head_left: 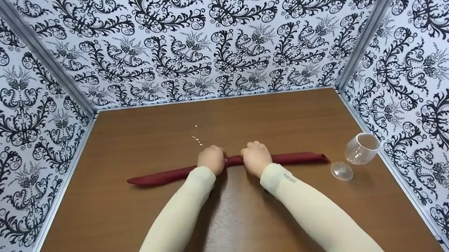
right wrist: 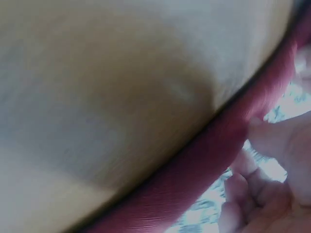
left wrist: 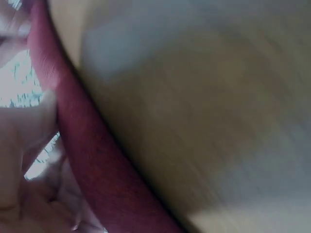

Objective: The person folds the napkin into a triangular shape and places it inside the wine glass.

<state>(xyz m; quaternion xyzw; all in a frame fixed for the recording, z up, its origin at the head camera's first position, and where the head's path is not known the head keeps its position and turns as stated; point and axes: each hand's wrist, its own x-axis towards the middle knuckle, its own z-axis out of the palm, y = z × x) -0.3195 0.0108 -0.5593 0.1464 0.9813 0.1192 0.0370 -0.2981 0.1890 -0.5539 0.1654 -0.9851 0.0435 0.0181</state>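
Observation:
A dark red cloth napkin (head_left: 298, 158), rolled into a long thin strip, lies across the wooden table in the head view. Near its middle, my left hand (head_left: 212, 159) and right hand (head_left: 257, 158) hold it side by side, with a short stretch of cloth between them. In the left wrist view, the thumb (left wrist: 46, 109) presses on the roll and the other fingers curl beside it. The right wrist view likewise has a thumb (right wrist: 265, 136) against the red roll (right wrist: 189, 179), with bent fingers below. Both ends of the strip extend outward past my hands.
A clear stemmed glass (head_left: 358, 150) stands at the right, close to the napkin's right end. Small bright specks (head_left: 197, 139) show on the table (head_left: 141, 133) beyond my left hand. Patterned black and white walls (head_left: 221, 50) enclose the back and sides.

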